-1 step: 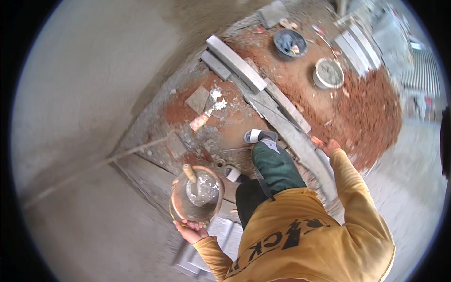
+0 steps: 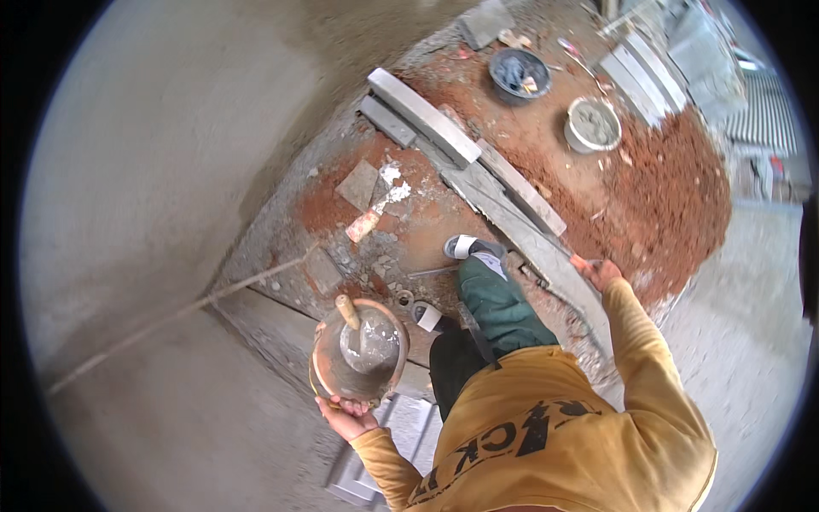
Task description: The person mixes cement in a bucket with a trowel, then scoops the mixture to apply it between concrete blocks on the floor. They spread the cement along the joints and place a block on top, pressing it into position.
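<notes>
My left hand (image 2: 345, 414) grips the lower rim of a round, worn bucket (image 2: 384, 350), which holds a wooden-handled tool (image 2: 347, 311), apparently a trowel, over a speckled grey inner surface. My right hand (image 2: 603, 273), on the right, is closed on an orange-handled tool (image 2: 582, 264); its far end is hard to make out against the grey boards. Beside that hand, a long grey plank (image 2: 546, 256) runs diagonally, with pale bars (image 2: 426, 115) at its upper end. My sandaled feet (image 2: 461, 247) stand on the dirt floor (image 2: 409, 222).
A dark tub (image 2: 520, 68) and a white bucket of grey mix (image 2: 593, 128) sit beyond the boards, near red soil (image 2: 674, 213) and stacked slabs (image 2: 640, 81). Plastered walls (image 2: 145, 154) border the left. A pale pole (image 2: 264, 273) crosses the lower left. A brush-like tool (image 2: 363, 226) lies among rubble.
The view has shifted slightly. My right hand with the orange-handled tool sits a little lower in the picture. My left hand still holds the bucket.
</notes>
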Motion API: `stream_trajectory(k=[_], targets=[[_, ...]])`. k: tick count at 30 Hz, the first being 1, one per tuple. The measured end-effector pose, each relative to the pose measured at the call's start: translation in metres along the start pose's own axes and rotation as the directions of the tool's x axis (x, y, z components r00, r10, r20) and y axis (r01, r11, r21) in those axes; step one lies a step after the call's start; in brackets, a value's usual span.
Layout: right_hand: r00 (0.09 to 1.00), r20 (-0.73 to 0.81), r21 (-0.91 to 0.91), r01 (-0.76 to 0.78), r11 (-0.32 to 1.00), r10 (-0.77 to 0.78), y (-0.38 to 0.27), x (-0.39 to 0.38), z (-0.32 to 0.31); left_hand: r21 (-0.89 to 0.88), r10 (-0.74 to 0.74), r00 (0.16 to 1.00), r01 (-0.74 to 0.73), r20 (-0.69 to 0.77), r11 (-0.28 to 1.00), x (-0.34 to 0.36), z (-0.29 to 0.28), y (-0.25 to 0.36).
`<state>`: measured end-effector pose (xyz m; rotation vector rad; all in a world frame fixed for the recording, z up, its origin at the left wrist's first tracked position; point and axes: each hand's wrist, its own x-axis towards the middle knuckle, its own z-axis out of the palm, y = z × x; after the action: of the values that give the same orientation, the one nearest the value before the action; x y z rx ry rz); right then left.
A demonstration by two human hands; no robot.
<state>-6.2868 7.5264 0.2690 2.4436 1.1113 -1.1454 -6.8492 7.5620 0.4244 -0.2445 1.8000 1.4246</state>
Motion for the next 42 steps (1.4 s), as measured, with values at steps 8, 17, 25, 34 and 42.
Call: stream_trajectory(k=[8, 17, 25, 34, 42], targets=[[0.846, 0.150, 0.211, -0.533, 0.819, 0.512, 0.111, -0.163, 0.186, 0.298, 0.052, 0.956, -0.141, 0.287, 0.944, 0.054, 0.067, 0.042], [0.362, 0.558, 0.447, -0.889, 0.097, 0.746, 0.155, -0.249, 0.308, 0.435, 0.075, 0.907, -0.270, 0.414, 0.859, 0.079, 0.192, 0.014], [0.317, 0.498, 0.788, -0.553, -0.270, 0.807, 0.135, -0.252, 0.422, 0.479, 0.074, 0.867, -0.341, 0.492, 0.809, 0.136, 0.333, -0.068], [0.257, 0.412, 0.686, -0.719, -0.112, 0.874, 0.094, -0.101, 0.636, 0.446, -0.058, 0.765, -0.310, 0.642, 0.840, 0.313, 0.425, -0.248], [0.421, 0.452, 0.686, -0.727, -0.005, 0.786, 0.048, 0.055, 0.695, 0.378, 0.008, 0.658, -0.443, 0.753, 0.813, 0.394, 0.431, -0.338]])
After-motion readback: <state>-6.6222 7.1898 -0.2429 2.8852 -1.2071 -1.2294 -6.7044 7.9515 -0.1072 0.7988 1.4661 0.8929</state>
